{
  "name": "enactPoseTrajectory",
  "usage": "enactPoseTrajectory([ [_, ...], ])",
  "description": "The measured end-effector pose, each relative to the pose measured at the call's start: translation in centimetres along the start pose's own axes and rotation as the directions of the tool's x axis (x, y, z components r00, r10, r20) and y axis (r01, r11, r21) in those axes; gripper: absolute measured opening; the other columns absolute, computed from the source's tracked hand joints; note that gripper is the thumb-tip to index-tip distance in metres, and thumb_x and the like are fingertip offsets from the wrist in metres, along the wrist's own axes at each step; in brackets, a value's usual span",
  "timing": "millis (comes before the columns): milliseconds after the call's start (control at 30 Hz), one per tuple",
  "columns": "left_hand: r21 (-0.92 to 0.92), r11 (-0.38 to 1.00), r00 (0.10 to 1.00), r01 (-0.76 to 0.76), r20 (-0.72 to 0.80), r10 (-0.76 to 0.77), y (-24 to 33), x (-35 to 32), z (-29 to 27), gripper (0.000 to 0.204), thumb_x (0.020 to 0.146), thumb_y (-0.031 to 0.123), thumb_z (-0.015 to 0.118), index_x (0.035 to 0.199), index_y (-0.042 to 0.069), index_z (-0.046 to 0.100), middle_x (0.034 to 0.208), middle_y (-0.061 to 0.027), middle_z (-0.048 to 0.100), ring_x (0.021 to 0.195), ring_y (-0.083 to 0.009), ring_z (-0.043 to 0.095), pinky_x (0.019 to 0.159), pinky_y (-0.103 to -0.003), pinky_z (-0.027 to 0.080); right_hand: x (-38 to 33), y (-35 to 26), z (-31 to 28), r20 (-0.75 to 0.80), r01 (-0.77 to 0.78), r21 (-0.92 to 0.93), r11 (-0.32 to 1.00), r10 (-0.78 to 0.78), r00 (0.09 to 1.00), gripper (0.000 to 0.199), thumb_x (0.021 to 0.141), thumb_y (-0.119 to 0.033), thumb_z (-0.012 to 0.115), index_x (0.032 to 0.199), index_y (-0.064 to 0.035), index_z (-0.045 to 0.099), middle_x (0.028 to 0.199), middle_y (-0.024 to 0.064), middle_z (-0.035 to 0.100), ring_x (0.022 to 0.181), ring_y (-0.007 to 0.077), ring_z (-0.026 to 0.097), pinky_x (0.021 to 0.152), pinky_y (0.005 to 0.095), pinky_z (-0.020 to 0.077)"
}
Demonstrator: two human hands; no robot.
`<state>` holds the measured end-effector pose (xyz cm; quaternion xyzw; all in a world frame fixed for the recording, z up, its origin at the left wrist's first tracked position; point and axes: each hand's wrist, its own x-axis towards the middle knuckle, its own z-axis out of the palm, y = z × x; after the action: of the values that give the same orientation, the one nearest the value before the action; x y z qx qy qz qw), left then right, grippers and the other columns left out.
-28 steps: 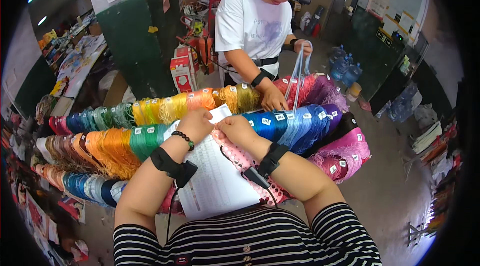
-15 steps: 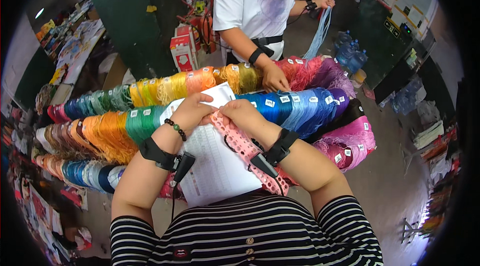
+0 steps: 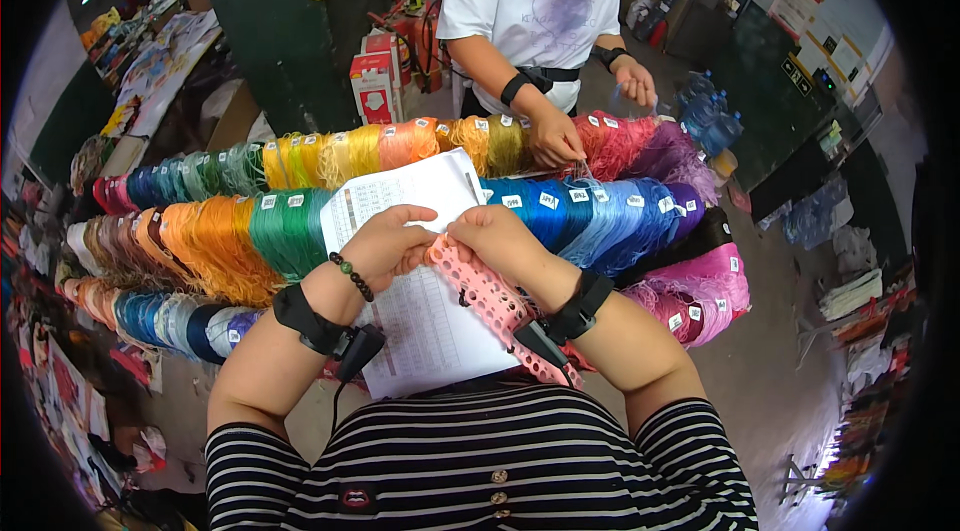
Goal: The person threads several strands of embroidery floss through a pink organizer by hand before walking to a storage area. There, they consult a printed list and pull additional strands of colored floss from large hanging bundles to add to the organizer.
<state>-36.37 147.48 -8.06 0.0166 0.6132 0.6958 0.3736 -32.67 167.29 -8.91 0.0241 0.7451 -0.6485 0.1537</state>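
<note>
A pink strip punched with rows of holes [image 3: 484, 295] slants down toward my striped shirt. My left hand [image 3: 392, 243] pinches its upper end, thumb and forefinger brought together. From the other side, my right hand [image 3: 497, 239] is closed on the same end. What else the fingertips may hold is too small to make out. Beneath both hands lie white sheets printed with tables [image 3: 415, 326], resting over the thread rows. Blue thread hanks [image 3: 535, 224] hang just past my right hand, and green hanks [image 3: 290, 243] hang to the left of my left hand.
Long rows of labelled, coloured thread hanks [image 3: 215, 249] stretch across in front of me. Opposite stands a co-worker in a white T-shirt [image 3: 540, 6], one hand [image 3: 556, 139] at the blue threads. Water bottles [image 3: 708, 111] and a red-and-white carton [image 3: 375, 86] stand behind.
The co-worker's raised hand has come down, and the long pale-blue strands no longer hang from it. My hands keep their pinch on the pink strip, and the view has shifted slightly.
</note>
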Motion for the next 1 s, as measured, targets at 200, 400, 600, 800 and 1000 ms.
enactPoseTrajectory([
  [200, -0.098, 0.994, 0.998, -0.057, 0.029, 0.06, 0.0, -1.1, 1.1, 0.047, 0.089, 0.005, 0.061, 0.132, 0.003, 0.042, 0.097, -0.0054, 0.067, 0.071, -0.0035, 0.058, 0.053, -0.011, 0.039, -1.9, -0.1, -0.9, -0.249, 0.249, -0.55, 0.797, -0.441, 0.862, 0.025, 0.087, -0.023, 0.062, 0.078, 0.0005, 0.067, 0.062, 0.0062, 0.062, 0.056, 0.014, 0.059, 0.054, 0.0315, 0.0467],
  [400, -0.029, 0.996, 0.976, -0.089, 0.199, 0.093, 0.3, -2.2, 1.7, 0.055, 0.09, 0.004, 0.059, 0.141, 0.002, 0.036, 0.099, -0.007, 0.067, 0.073, -0.0052, 0.059, 0.059, -0.016, 0.042, -4.5, 0.1, -0.8, -0.049, 0.201, -0.269, 0.942, -0.222, 0.974, 0.017, 0.086, -0.016, 0.065, 0.083, 0.0006, 0.069, 0.065, 0.0061, 0.064, 0.059, 0.0109, 0.058, 0.056, 0.0283, 0.047],
  [600, 0.317, 0.924, 0.95, -0.213, 0.288, 0.12, 1.5, -2.8, 1.1, 0.056, 0.09, 0.001, 0.056, 0.143, 0.004, 0.037, 0.098, -0.0063, 0.067, 0.078, -0.006, 0.061, 0.059, -0.017, 0.039, -3.9, 1.1, -1.6, 0.027, 0.22, -0.116, 0.969, -0.218, 0.975, 0.012, 0.091, -0.01, 0.063, 0.091, 0.001, 0.066, 0.076, -0.0019, 0.063, 0.068, 0.0043, 0.054, 0.062, 0.0212, 0.0454],
  [800, 0.33, 0.912, 0.927, -0.245, 0.354, 0.121, 1.5, -2.9, 1.8, 0.048, 0.09, 0.001, 0.057, 0.137, 0.003, 0.047, 0.097, -0.0022, 0.067, 0.081, -0.0053, 0.061, 0.063, -0.017, 0.043, -4.1, 1.4, -2.0, 0.018, 0.182, 0.003, 0.983, -0.182, 0.983, 0.009, 0.092, -0.008, 0.061, 0.093, 0.0, 0.065, 0.08, -0.0024, 0.062, 0.07, 0.0034, 0.053, 0.063, 0.0193, 0.0437],
  [1000, 0.424, 0.835, 0.916, -0.349, 0.344, 0.208, 0.6, -1.8, 0.2, 0.02, 0.093, 0.006, 0.057, 0.111, 0.001, 0.064, 0.099, -0.0053, 0.068, 0.084, -0.01, 0.064, 0.077, -0.021, 0.051, -4.7, 0.9, -1.8, 0.051, 0.215, -0.029, 0.976, -0.214, 0.976, 0.008, 0.092, -0.007, 0.061, 0.092, -0.0006, 0.065, 0.079, -0.0033, 0.061, 0.071, 0.0033, 0.052, 0.063, 0.0197, 0.0434],
])
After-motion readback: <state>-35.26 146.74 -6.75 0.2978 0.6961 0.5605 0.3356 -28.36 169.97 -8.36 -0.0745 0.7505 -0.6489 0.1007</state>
